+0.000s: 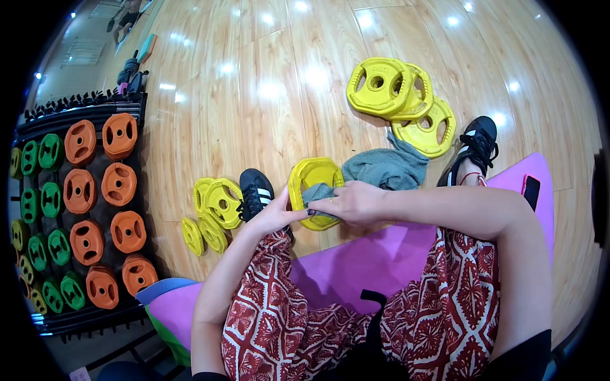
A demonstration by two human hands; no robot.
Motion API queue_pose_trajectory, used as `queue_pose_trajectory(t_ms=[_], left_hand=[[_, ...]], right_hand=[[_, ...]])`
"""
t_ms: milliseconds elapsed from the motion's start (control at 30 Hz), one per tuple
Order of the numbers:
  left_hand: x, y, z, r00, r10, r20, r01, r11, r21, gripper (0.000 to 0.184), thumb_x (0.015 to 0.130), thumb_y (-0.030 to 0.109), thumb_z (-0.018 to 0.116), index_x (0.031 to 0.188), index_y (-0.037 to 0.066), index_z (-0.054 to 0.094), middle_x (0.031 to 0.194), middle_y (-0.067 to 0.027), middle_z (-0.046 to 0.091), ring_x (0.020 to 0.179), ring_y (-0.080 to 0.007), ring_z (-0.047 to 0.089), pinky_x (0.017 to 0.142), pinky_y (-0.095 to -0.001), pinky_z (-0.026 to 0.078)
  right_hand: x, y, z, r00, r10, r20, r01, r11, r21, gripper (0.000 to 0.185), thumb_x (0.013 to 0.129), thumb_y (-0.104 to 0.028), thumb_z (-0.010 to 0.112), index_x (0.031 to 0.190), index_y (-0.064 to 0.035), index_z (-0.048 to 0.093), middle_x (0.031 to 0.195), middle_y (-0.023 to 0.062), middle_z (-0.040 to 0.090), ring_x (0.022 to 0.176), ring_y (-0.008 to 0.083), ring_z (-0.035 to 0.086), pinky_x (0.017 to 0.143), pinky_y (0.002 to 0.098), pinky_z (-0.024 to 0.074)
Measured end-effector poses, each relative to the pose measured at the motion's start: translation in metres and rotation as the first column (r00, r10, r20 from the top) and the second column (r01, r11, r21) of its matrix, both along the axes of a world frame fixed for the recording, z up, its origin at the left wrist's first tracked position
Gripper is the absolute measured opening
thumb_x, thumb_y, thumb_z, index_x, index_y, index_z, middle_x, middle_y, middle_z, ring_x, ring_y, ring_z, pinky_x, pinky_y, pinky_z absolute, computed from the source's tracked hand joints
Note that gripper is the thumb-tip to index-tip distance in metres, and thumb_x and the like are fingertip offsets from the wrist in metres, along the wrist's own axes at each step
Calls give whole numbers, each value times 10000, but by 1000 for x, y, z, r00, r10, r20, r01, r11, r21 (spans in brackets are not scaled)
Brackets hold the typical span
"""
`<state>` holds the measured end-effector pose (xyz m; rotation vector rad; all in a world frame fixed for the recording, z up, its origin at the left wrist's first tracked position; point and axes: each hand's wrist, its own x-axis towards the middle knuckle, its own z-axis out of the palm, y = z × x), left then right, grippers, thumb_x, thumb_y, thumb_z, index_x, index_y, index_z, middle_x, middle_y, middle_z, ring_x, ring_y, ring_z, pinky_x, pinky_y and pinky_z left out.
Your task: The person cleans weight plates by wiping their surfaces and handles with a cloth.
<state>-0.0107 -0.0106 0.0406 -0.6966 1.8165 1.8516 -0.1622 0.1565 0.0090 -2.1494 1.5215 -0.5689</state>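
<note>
A yellow weight plate (310,167) is tipped up in front of me between my feet. My left hand (278,216) grips its left edge, thumb toward the plate's face. Against that face my right hand (351,202) presses a grey cloth (318,192), its fingers closed on the fabric. A bunched grey towel (384,169) lies on the floor just past my right hand; whether it is one piece with the cloth is hidden. Farther off, a stack of yellow plates (381,89) overlaps on the wood floor. More yellow plates (222,202) lie beside my left shoe (255,190).
A rack on the left holds orange plates (80,190) and green plates (51,199). Under my legs is a purple mat (362,260). A phone (530,190) rests on the mat beyond my right arm, near my right shoe (478,143). A mirror stands at upper left.
</note>
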Motion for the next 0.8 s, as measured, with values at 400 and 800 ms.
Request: queue_pose_trajectory(t_ms=[400,800], left_hand=[[15,-6,-9,994,-12,109,48,943,-330,377,775,193,582,1088,3,494,965,-84,576,888,-151,538,796,-289,418],[-1,12,4,985,-169,38,171,911,-376,408,784,288,588,1059,-4,517,905,-120,602,821,-165,570,743,-299,443]], right_hand=[[-18,7,3,976,-179,127,74,814,576,684,686,-97,519,1283,-133,187,1059,165,542,867,327,562,740,411,432],[0,-5,3,-198,-834,516,-253,552,795,781,653,35,469,1291,-93,38,1089,122,450,704,187,564,594,271,458]])
